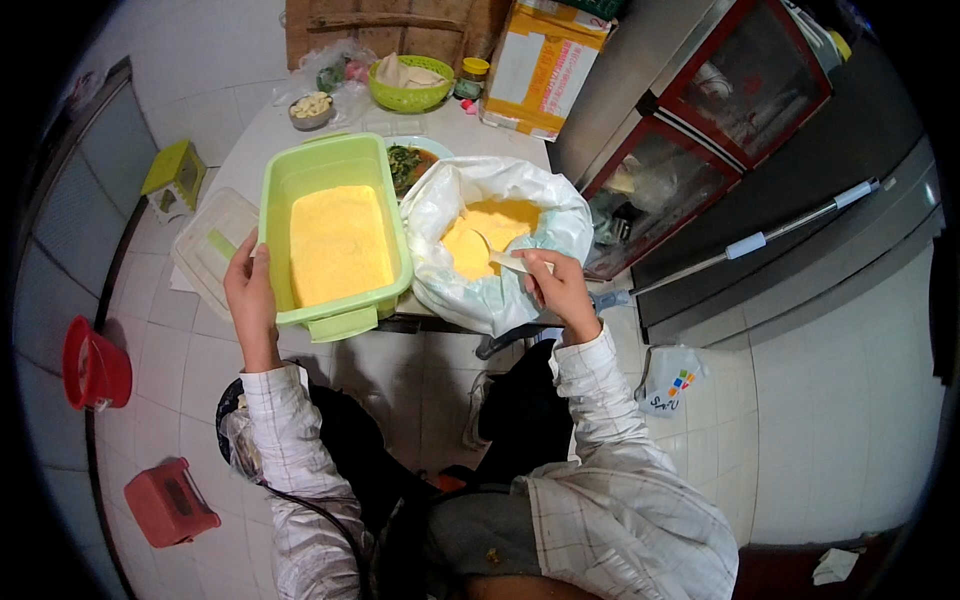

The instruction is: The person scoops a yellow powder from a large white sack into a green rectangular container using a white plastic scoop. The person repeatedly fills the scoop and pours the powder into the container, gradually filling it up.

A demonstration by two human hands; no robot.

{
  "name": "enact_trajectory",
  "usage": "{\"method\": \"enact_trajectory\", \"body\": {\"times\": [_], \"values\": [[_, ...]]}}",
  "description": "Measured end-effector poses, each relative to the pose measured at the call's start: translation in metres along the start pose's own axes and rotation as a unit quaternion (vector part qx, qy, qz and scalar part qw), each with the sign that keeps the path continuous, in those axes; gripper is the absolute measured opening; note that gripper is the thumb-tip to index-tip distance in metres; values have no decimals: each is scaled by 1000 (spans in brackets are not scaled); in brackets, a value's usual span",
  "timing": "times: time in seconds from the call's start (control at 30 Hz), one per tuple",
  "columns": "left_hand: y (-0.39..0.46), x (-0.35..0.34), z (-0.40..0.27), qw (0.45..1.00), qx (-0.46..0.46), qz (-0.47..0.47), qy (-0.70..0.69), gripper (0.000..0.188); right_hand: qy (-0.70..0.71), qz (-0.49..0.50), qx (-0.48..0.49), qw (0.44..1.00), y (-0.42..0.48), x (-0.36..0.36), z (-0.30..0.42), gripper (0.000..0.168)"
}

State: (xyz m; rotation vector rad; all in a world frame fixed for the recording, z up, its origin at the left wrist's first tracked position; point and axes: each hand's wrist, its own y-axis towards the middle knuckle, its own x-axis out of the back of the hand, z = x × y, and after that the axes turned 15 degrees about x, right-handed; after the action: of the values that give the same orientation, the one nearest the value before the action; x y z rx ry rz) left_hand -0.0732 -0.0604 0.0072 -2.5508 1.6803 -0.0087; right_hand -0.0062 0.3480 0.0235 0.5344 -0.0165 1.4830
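A green plastic bin [397, 240] holds a layer of fine yellow meal [341, 247]. My left hand [253, 289] grips its left wall near the front corner. To the bin's right stands a white woven sack [487, 171] with its rim rolled down and more yellow meal [469, 240] inside. Over the sack's right side, my right hand [555, 285] holds the pale handle of a spoon [510, 260]; the spoon's bowl rests in the meal. A translucent lid [217, 255] with a green strip lies left of the bin, partly behind my left hand.
Behind the bin are a bowl of peeled cloves [310, 112], a green basket [409, 97], a jar [472, 79] and a dish of greens [412, 161]. A taped carton [544, 67] stands at the back right. A red bucket [96, 367] and stools [171, 502] are on the floor.
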Motion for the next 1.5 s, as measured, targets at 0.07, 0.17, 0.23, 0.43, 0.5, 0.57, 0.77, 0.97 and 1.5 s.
{"method": "enact_trajectory", "body": {"times": [0.07,0.17,0.23,0.43,0.5,0.57,0.77,0.97,1.5], "values": [[-1,1,-2,1000,8,0,8,37,84,-14,-71,994,-2,3,1,28],[0,-2,-1,1000,2,5,-9,37,195,-75,-115,971,-4,-5,-11,31],[-1,-1,-3,1000,5,4,4,37,238,-99,-129,958,-4,-11,-11,34],[-1,0,-5,1000,5,0,9,37,370,-155,-170,900,-4,-9,-34,35],[2,1,-1,1000,6,8,-3,37,407,-173,-169,881,-5,-6,-39,35],[5,3,1,1000,4,15,-8,36,441,-185,-163,863,-6,-1,-42,34],[0,1,-3,1000,-2,7,8,37,455,-214,-133,854,-12,13,-32,36],[-3,-2,-7,1000,4,8,7,37,425,-215,-116,872,-17,23,-10,37],[3,0,6,1000,-11,5,2,38,421,-76,-33,903,43,-39,95,33]]}}
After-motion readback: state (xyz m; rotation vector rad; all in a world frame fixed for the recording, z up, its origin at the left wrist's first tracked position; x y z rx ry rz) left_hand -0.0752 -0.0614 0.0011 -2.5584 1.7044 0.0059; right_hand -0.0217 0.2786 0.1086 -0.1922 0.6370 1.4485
